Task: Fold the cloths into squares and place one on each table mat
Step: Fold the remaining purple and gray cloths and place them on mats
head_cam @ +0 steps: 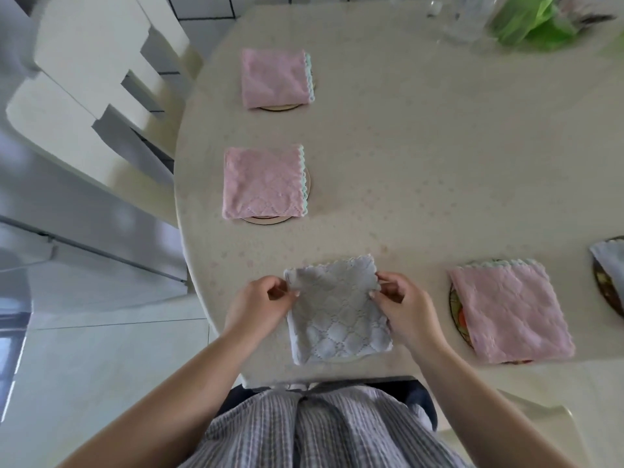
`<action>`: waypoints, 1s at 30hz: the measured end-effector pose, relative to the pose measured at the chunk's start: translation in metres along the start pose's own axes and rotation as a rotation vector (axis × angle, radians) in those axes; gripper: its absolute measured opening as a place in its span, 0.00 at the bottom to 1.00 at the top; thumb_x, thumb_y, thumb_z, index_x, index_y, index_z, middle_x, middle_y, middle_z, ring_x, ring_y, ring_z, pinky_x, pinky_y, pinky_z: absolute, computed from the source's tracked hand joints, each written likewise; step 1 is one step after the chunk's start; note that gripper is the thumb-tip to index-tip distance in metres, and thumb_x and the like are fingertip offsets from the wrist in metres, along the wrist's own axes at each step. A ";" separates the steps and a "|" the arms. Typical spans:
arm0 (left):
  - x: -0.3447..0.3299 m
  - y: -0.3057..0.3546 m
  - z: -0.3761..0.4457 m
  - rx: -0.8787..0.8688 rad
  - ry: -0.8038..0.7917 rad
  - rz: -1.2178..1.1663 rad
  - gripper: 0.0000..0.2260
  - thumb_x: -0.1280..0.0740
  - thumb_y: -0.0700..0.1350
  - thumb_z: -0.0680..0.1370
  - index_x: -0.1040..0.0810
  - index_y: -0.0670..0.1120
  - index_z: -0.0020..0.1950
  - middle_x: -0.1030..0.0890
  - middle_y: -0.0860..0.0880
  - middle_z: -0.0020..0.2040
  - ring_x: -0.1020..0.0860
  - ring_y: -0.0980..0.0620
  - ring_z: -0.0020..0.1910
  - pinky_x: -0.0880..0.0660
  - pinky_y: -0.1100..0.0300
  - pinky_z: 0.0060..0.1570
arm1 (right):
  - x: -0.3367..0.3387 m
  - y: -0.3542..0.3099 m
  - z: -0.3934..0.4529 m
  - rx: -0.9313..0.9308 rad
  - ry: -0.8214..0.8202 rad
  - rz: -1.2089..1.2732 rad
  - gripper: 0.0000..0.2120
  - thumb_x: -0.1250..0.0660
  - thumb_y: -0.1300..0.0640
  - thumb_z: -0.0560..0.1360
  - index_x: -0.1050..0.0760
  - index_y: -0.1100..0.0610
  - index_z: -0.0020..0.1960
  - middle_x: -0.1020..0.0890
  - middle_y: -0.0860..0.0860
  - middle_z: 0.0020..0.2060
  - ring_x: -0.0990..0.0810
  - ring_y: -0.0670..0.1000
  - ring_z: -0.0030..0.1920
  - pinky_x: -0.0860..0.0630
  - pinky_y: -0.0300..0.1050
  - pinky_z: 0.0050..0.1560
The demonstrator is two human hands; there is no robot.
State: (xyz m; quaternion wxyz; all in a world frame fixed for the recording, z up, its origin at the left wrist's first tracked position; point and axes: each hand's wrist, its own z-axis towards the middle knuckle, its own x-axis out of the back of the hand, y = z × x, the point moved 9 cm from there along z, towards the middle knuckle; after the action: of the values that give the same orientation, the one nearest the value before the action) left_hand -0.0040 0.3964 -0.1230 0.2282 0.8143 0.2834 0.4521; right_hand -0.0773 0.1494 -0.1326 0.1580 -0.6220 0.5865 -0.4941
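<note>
Grey cloth (337, 312), already a folded square, lay at the near edge of the surface (439, 163), left hand (260, 304) and right hand (401, 305) pinching its side edges; final placement step, probably just needing squaring over its mat and letting go.

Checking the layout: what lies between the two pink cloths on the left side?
Only bare tabletop in the head view; the far pink cloth and the nearer pink cloth sit apart.
</note>
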 end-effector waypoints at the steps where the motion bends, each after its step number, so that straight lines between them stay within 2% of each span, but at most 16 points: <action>1: -0.001 -0.001 0.001 0.025 0.003 -0.033 0.06 0.31 0.54 0.73 0.23 0.52 0.40 0.21 0.54 0.36 0.22 0.53 0.37 0.26 0.57 0.38 | 0.000 0.002 0.000 -0.004 -0.002 0.023 0.14 0.30 0.56 0.72 0.24 0.41 0.53 0.17 0.43 0.44 0.19 0.47 0.48 0.21 0.54 0.51; 5: 0.001 -0.004 0.003 0.064 -0.016 -0.132 0.07 0.32 0.52 0.74 0.23 0.50 0.41 0.22 0.52 0.36 0.25 0.54 0.36 0.30 0.60 0.36 | 0.002 0.001 -0.001 -0.028 0.004 0.108 0.13 0.30 0.57 0.72 0.23 0.39 0.49 0.17 0.44 0.43 0.18 0.47 0.47 0.20 0.53 0.49; 9: 0.004 0.001 0.011 -0.008 -0.188 -0.031 0.06 0.31 0.50 0.74 0.23 0.47 0.45 0.21 0.52 0.41 0.24 0.55 0.39 0.31 0.67 0.34 | 0.002 -0.001 -0.001 -0.079 0.015 0.014 0.12 0.31 0.56 0.72 0.23 0.45 0.55 0.18 0.43 0.44 0.19 0.46 0.45 0.21 0.51 0.48; 12: 0.043 0.013 0.045 -0.097 -0.119 -0.093 0.04 0.30 0.43 0.74 0.23 0.44 0.42 0.23 0.51 0.35 0.27 0.56 0.33 0.33 0.72 0.31 | 0.018 -0.021 0.000 -0.053 0.159 -0.070 0.16 0.33 0.56 0.73 0.26 0.48 0.60 0.22 0.43 0.51 0.23 0.43 0.48 0.28 0.35 0.43; 14: 0.079 0.026 0.075 -0.222 -0.022 -0.107 0.05 0.31 0.39 0.73 0.24 0.47 0.39 0.25 0.54 0.32 0.29 0.60 0.30 0.34 0.72 0.32 | 0.016 -0.048 0.001 0.020 0.243 -0.168 0.16 0.33 0.56 0.74 0.27 0.47 0.61 0.25 0.42 0.52 0.26 0.42 0.51 0.34 0.29 0.43; 16: 0.108 0.037 0.106 -0.326 0.022 -0.101 0.06 0.32 0.39 0.74 0.23 0.49 0.39 0.23 0.56 0.32 0.28 0.62 0.31 0.32 0.71 0.34 | -0.006 -0.079 0.007 0.083 0.274 -0.191 0.14 0.32 0.57 0.74 0.25 0.47 0.59 0.25 0.42 0.50 0.26 0.42 0.51 0.35 0.28 0.44; 18: 0.128 0.042 0.140 -0.382 0.040 -0.081 0.04 0.32 0.39 0.74 0.23 0.47 0.41 0.22 0.56 0.34 0.27 0.62 0.32 0.30 0.70 0.36 | -0.036 -0.105 0.019 0.116 0.288 -0.171 0.13 0.32 0.57 0.73 0.24 0.47 0.56 0.25 0.40 0.47 0.25 0.39 0.47 0.35 0.27 0.44; 20: 0.142 0.040 0.176 -0.392 0.039 -0.050 0.03 0.31 0.41 0.73 0.23 0.47 0.45 0.21 0.50 0.39 0.25 0.60 0.36 0.28 0.65 0.42 | -0.067 -0.117 0.037 0.049 0.273 -0.135 0.13 0.32 0.56 0.73 0.24 0.48 0.58 0.24 0.41 0.47 0.26 0.36 0.44 0.33 0.30 0.45; 21: 0.147 0.039 0.192 -0.386 0.032 -0.026 0.05 0.31 0.42 0.73 0.23 0.47 0.48 0.21 0.48 0.43 0.24 0.57 0.39 0.27 0.61 0.44 | -0.080 -0.119 0.046 -0.002 0.268 -0.124 0.14 0.33 0.55 0.74 0.25 0.50 0.59 0.23 0.44 0.48 0.24 0.39 0.45 0.32 0.34 0.48; 23: 0.154 0.037 0.220 -0.362 -0.001 0.005 0.10 0.31 0.44 0.73 0.24 0.47 0.53 0.21 0.47 0.49 0.23 0.54 0.43 0.27 0.59 0.46 | -0.094 -0.117 0.061 -0.112 0.294 -0.116 0.15 0.33 0.53 0.73 0.25 0.52 0.59 0.21 0.46 0.47 0.23 0.45 0.49 0.31 0.39 0.49; 26: 0.153 0.047 0.243 -0.360 -0.114 0.044 0.14 0.30 0.45 0.73 0.26 0.46 0.57 0.23 0.54 0.44 0.24 0.53 0.44 0.29 0.59 0.48 | -0.096 -0.114 0.073 -0.217 0.374 -0.100 0.14 0.33 0.54 0.72 0.23 0.53 0.58 0.20 0.47 0.44 0.21 0.49 0.49 0.29 0.40 0.50; 28: 0.150 0.057 0.253 -0.406 -0.183 0.103 0.10 0.30 0.44 0.73 0.24 0.47 0.54 0.23 0.56 0.40 0.23 0.51 0.43 0.28 0.58 0.49 | -0.097 -0.116 0.076 -0.255 0.394 -0.082 0.11 0.32 0.54 0.72 0.21 0.53 0.54 0.20 0.47 0.41 0.21 0.48 0.45 0.30 0.38 0.46; 30: 0.149 0.063 0.257 -0.454 -0.221 0.176 0.05 0.30 0.42 0.73 0.22 0.48 0.47 0.21 0.54 0.39 0.22 0.50 0.43 0.29 0.60 0.46 | -0.098 -0.119 0.077 -0.243 0.409 -0.036 0.06 0.31 0.55 0.71 0.21 0.50 0.49 0.20 0.46 0.38 0.22 0.47 0.40 0.31 0.35 0.41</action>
State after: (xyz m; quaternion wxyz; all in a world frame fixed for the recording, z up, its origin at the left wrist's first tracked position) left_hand 0.2981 0.4201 -0.1184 0.3943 0.8082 0.0763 0.4307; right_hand 0.0697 0.2380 -0.1177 -0.0491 -0.5338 0.6503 -0.5384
